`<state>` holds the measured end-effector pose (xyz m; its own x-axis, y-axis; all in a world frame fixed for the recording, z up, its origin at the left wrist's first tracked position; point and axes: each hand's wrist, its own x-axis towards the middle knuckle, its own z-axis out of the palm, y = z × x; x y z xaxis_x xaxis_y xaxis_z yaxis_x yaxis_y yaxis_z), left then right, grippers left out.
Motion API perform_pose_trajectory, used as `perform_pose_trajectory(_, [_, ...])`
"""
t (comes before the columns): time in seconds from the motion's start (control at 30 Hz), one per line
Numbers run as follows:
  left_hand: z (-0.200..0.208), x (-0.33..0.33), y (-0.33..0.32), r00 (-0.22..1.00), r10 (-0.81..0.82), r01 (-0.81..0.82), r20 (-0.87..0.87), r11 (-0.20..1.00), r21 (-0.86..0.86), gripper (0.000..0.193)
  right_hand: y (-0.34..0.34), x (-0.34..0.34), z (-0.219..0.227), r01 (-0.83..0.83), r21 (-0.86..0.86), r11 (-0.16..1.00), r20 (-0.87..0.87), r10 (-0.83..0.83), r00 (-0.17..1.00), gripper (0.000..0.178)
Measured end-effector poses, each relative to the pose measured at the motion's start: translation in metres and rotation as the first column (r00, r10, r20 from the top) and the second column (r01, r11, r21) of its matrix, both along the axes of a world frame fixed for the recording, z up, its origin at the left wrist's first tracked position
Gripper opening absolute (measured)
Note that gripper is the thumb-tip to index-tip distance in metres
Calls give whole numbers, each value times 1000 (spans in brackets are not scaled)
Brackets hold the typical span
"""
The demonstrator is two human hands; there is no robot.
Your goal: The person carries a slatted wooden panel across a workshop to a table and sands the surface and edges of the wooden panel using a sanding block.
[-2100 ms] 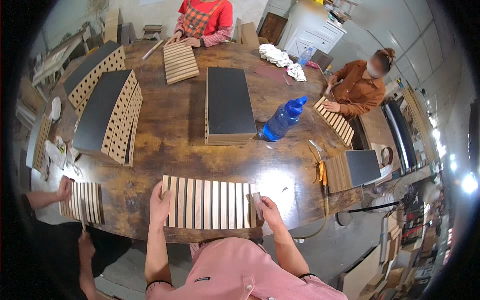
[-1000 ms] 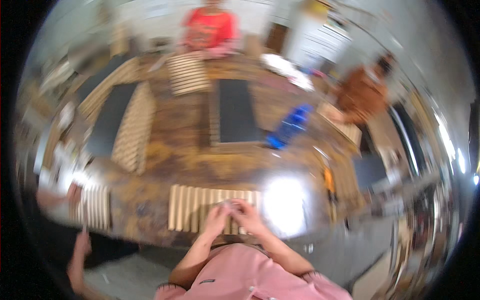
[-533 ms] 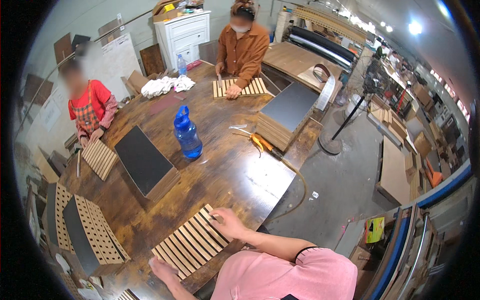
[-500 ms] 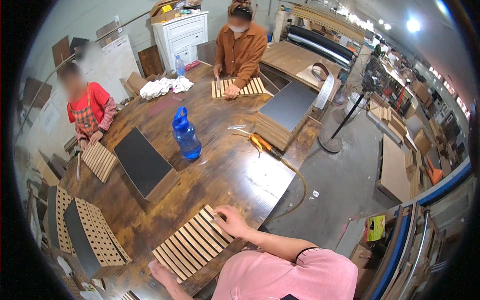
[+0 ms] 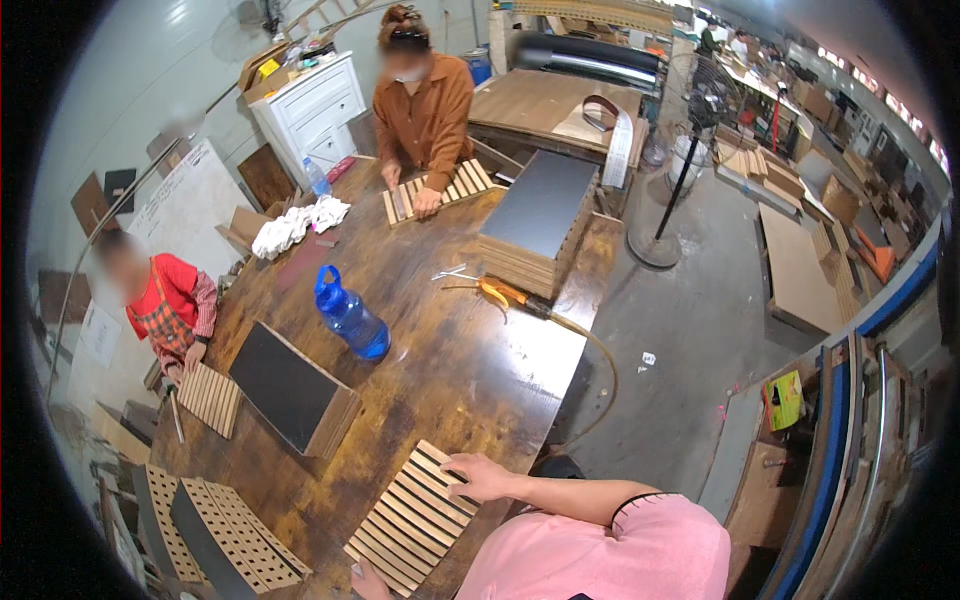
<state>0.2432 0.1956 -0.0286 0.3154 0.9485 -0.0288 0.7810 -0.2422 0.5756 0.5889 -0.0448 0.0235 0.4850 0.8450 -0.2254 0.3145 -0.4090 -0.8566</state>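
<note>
A slatted wood panel (image 5: 415, 520), pale strips with dark gaps between them, lies flat on the brown table in front of me. My right hand (image 5: 482, 478) is at its far right edge, fingers curled over the end slats. Low in the picture, my left hand (image 5: 370, 582) is beside the panel's near left edge and partly cut off by the frame. A small greyish piece shows at its fingertips, too small to name.
A blue water bottle (image 5: 352, 318) stands mid-table. Nearby are dark-topped board stacks (image 5: 290, 380) (image 5: 540, 205), perforated panels (image 5: 235, 530) and an orange-yellow air gun (image 5: 510, 293) with a hose. Two co-workers handle slatted panels (image 5: 445, 190) (image 5: 208, 400) across the table.
The whole view has shifted, so the table's things sit differently in the picture. My right hand stays at the panel's edge; less of my left hand shows now.
</note>
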Motion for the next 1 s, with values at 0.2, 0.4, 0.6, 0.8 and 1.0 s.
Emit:
perform_pose_trajectory(0.2, [50, 29, -26, 1000, -2, 0, 18, 995, 99, 46, 11, 16, 3, -251, -124, 960, -72, 244, 967, 71])
perform_pose_trajectory(0.4, [93, 89, -52, 993, -54, 33, 105, 980, 198, 49, 10, 49, -9, -129, 11, 992, -224, 128, 966, 74])
perform_pose_trajectory(0.6, [121, 139, -88, 975, -101, 71, 195, 985, 156, 53, -12, 59, -10, -67, 106, 992, -376, 102, 921, 75])
perform_pose_trajectory(0.8, [136, 167, -115, 960, -70, 78, 270, 997, -18, 56, -55, 73, -10, 62, 267, 962, -391, 49, 919, 79])
perform_pose_trajectory(1.0, [140, 171, -132, 924, 128, -3, 362, 946, -325, 59, -107, 88, -2, 145, 332, 932, -421, 9, 907, 76])
